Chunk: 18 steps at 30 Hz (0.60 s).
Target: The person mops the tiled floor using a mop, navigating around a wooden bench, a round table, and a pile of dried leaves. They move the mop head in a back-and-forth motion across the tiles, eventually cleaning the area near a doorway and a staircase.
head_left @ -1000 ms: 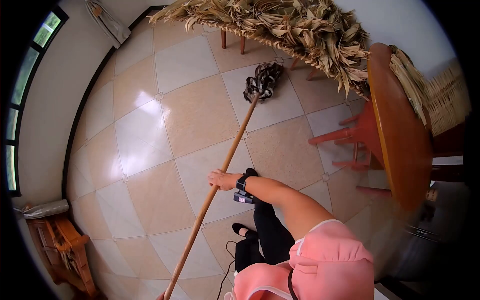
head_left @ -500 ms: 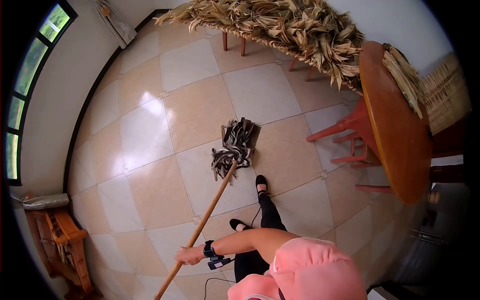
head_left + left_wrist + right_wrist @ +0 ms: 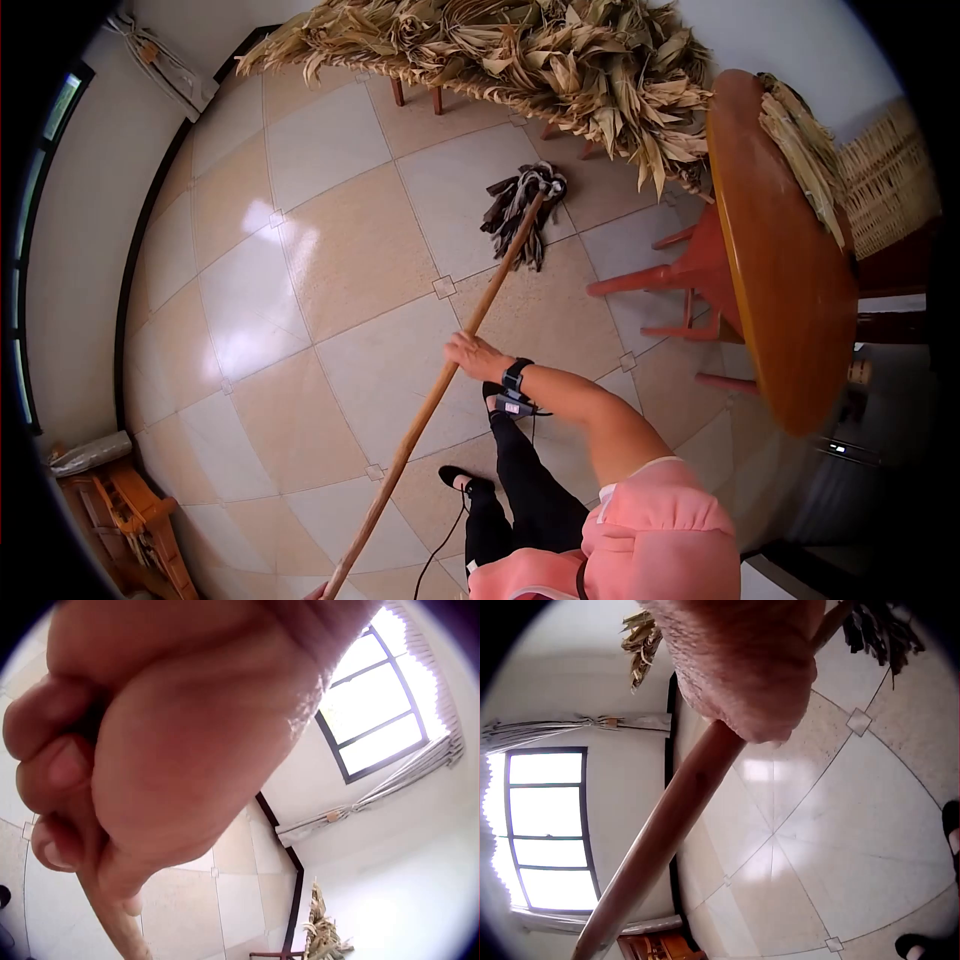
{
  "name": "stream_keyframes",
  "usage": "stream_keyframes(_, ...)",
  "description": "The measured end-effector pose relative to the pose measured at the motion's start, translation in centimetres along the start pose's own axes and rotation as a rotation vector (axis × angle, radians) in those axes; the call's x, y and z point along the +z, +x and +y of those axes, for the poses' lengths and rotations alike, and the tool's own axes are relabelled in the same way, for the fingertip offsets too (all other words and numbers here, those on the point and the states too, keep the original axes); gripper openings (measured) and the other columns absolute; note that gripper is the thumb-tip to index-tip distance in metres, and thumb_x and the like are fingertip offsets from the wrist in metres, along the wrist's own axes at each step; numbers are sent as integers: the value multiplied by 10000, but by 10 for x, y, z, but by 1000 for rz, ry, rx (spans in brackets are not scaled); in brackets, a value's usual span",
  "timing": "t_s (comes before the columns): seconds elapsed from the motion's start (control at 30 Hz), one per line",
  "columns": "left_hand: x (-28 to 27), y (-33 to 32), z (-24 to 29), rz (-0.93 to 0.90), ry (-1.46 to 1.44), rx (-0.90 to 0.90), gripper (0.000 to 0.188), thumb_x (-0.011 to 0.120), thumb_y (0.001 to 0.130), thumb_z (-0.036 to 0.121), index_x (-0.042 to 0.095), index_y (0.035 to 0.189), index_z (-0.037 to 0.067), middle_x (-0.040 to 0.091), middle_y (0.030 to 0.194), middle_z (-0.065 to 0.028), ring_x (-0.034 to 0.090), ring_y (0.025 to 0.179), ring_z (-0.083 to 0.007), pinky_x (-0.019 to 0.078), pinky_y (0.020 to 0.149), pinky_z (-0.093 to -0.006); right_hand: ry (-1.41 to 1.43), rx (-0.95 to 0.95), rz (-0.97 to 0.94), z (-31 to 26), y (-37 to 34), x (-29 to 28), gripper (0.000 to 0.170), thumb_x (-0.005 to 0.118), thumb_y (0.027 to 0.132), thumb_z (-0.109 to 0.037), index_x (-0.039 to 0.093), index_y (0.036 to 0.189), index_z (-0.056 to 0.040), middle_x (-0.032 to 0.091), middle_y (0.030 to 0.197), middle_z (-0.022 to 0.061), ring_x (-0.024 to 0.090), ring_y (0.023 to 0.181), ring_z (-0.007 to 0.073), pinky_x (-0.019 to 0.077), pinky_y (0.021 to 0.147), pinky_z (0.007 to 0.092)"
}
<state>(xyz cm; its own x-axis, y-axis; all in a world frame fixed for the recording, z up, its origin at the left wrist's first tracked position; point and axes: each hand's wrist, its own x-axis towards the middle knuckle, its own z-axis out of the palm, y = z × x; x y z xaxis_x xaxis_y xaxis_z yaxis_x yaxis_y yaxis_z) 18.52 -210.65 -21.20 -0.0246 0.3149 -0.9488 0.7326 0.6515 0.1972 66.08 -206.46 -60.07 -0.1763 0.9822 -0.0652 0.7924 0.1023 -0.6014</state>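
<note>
A mop with dark and white cloth strips (image 3: 525, 212) lies against the tiled floor, its wooden handle (image 3: 410, 440) slanting to the lower left in the head view. My right hand (image 3: 474, 354) grips the handle partway along. At the bottom edge only a sliver of my left hand (image 3: 318, 592) shows by the upper end. In the left wrist view my left hand (image 3: 172, 742) has its fingers curled round the handle (image 3: 112, 919). The right wrist view has my right hand (image 3: 742, 667) wrapped round the handle (image 3: 660, 832), with the mop strips (image 3: 881, 637) beyond.
Dried leaves (image 3: 520, 50) cover a long raised surface at the back, with thin legs below. A round wooden tabletop (image 3: 780, 270) and red stools (image 3: 690, 275) stand at the right. Carved wooden furniture (image 3: 130, 510) is at the lower left. A cable (image 3: 440, 555) runs beside the feet.
Since half a second ago the mop head has moved away from the feet, towards the leaves, after coming in closer before that. My right hand has moved forward and right, still gripping the handle.
</note>
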Motion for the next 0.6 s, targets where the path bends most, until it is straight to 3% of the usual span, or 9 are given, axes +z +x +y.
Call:
stream_keyframes(0.1, 66, 50, 83, -167, -39, 239, 401, 461, 873, 290, 447, 1214, 79, 345, 538, 92, 269, 398, -15, 230, 355, -155, -124, 238, 133, 68, 8, -62, 200, 504, 690, 37, 435, 873, -2, 407, 1018, 162, 411, 1002, 317, 406, 805, 369)
stream_keyframes(0.17, 114, 73, 128, -180, -30, 444, 421, 457, 876, 272, 410, 1250, 86, 343, 549, 84, 271, 413, -14, 233, 364, -162, -234, 280, 254, 105, 11, -86, 221, 514, 686, 45, 441, 892, 14, 399, 1038, 185, 403, 1032, 316, 395, 846, 361)
stream_keyframes(0.23, 154, 90, 164, -214, -19, 526, 406, 454, 877, 253, 417, 1244, 85, 344, 563, 79, 292, 442, -13, 245, 382, -165, -239, 361, 302, 124, 12, -109, 233, 518, 697, 44, 444, 916, 19, 390, 1085, 198, 372, 1096, 323, 373, 893, 360)
stream_keyframes(0.3, 187, 111, 183, -252, -161, 341, 398, 456, 859, 133, 408, 1233, 7, 404, 619, 55, 342, 510, -19, 279, 434, -175, -278, 405, 286, 142, 8, -125, 221, 509, 711, 42, 444, 922, 21, 387, 1110, 197, 360, 1118, 327, 360, 915, 362)
stream_keyframes(0.43, 246, 188, 236, -221, -135, 590, 427, 473, 848, 113, 377, 1242, -20, 416, 651, 38, 373, 552, -50, 320, 486, -195, -229, 411, 318, 159, 6, -126, 224, 491, 732, 49, 441, 949, 27, 341, 1189, 205, 302, 1182, 354, 329, 950, 376)
stream_keyframes(0.6, 297, 262, 316, -268, -158, 658, 425, 445, 868, 152, 368, 1259, 4, 376, 641, 53, 328, 539, -30, 273, 450, -170, -231, 446, 252, 161, 11, -137, 285, 512, 704, 83, 451, 975, 19, 327, 1232, 186, 235, 1230, 358, 302, 972, 388)
